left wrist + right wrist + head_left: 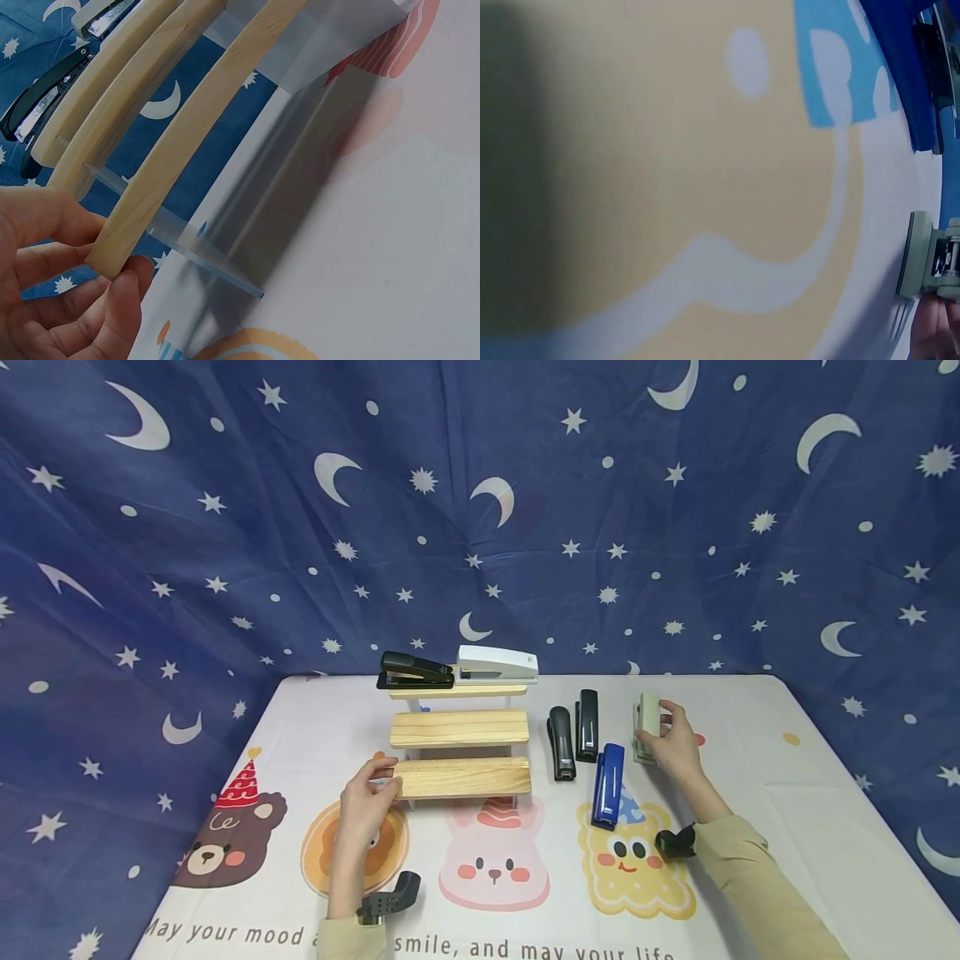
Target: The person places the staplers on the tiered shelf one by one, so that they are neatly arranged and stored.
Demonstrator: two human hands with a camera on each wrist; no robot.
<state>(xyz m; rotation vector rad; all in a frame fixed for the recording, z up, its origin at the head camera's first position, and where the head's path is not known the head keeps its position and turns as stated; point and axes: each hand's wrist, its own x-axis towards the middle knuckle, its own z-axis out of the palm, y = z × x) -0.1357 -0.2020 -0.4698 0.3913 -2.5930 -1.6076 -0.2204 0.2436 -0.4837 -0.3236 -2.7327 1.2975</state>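
Observation:
My left hand [363,803] pinches the left end of the lowest wooden step [461,778] of a three-step display rack, thumb and fingers around its end in the left wrist view. On the right of the table, my right hand [677,750] grips a pale green stapler [648,717] between thumb and fingers; only its end and some fingertips [926,330] show at the edge of the right wrist view. A black stapler [414,670] and a white stapler [498,665] lie end to end on the rack's top step [459,692].
Between the rack and my right hand are two black staplers, one rounded [561,743] and one straighter [588,727], with a blue stapler [608,787] nearer me. Behind the cartoon-printed tablecloth [810,827] hangs a blue star-and-moon curtain [540,568]. The middle step [459,727] is bare wood.

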